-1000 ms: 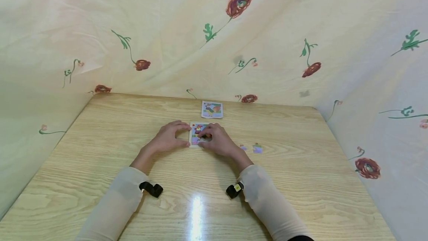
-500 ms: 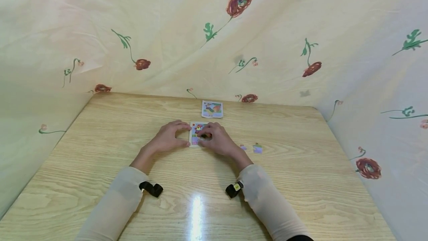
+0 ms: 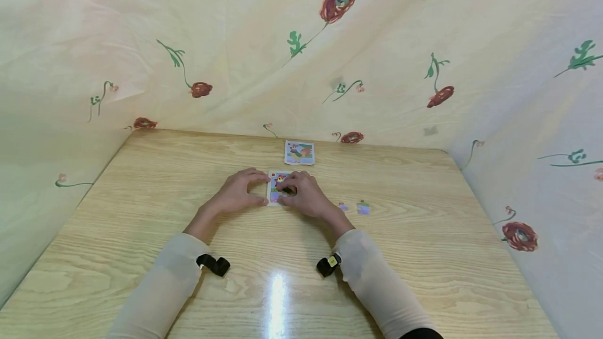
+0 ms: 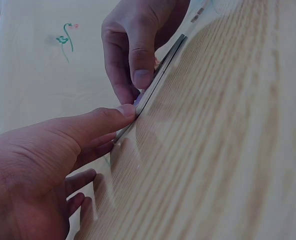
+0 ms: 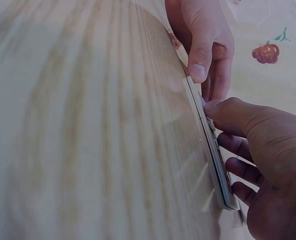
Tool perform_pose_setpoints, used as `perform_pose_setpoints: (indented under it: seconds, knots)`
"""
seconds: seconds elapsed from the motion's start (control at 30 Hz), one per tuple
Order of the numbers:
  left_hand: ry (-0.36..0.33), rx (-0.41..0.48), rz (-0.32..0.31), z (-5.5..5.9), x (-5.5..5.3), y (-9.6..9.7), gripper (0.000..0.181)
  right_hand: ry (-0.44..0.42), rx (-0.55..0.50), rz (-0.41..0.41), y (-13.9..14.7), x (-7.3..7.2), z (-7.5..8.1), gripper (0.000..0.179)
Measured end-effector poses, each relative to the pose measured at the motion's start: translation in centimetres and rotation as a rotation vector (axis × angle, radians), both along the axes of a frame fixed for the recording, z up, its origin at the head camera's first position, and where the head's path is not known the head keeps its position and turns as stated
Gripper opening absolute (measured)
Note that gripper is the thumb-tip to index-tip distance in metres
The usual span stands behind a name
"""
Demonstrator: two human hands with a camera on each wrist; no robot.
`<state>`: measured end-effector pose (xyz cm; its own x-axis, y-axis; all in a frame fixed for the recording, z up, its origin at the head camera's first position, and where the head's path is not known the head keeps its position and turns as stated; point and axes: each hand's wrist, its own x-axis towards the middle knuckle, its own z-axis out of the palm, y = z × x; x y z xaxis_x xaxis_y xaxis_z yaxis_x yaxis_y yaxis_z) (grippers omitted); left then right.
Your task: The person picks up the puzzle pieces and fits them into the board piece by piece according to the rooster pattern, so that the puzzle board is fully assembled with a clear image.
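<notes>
A small square puzzle board (image 3: 275, 193) with a pale frame and a colourful bird picture lies flat on the wooden table. My left hand (image 3: 237, 192) holds its left edge, thumb at the near corner and a finger at the far one; the left wrist view shows the thumb (image 4: 105, 120) on the rim. Over the board's right part, my right hand (image 3: 306, 195) has thumb and fingers bent together, pinching a puzzle piece against the picture. A bit of purple shows by the right thumb (image 5: 228, 112) in the right wrist view; most of the piece is hidden.
Two loose puzzle pieces, one purple (image 3: 343, 206) and one green and purple (image 3: 363, 207), lie right of the right hand. Behind the board lies a picture card (image 3: 299, 153) with a similar bird. A flowered cloth (image 3: 226, 67) hangs around the table (image 3: 424, 255).
Both hands stay nearly in place. My right hand's fingers have shifted very slightly to the left over the board.
</notes>
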<state>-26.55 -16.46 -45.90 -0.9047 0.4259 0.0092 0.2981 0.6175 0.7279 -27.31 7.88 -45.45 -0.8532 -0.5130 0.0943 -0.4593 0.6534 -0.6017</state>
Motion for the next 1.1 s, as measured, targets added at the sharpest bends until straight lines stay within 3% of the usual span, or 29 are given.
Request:
perform_pose_setpoints:
  seconds: [0.5, 1.1]
  knots:
    - [0.008, -0.009, -0.002, -0.02, -0.05, 0.16, 0.059, 0.016, 0.059, 0.005, -0.09, 0.18, 0.48, 0.027]
    - [-0.022, -0.023, 0.014, 0.02, -0.03, 0.10, 0.059, 0.021, 0.010, 0.011, 0.01, 0.34, 0.21, 0.023]
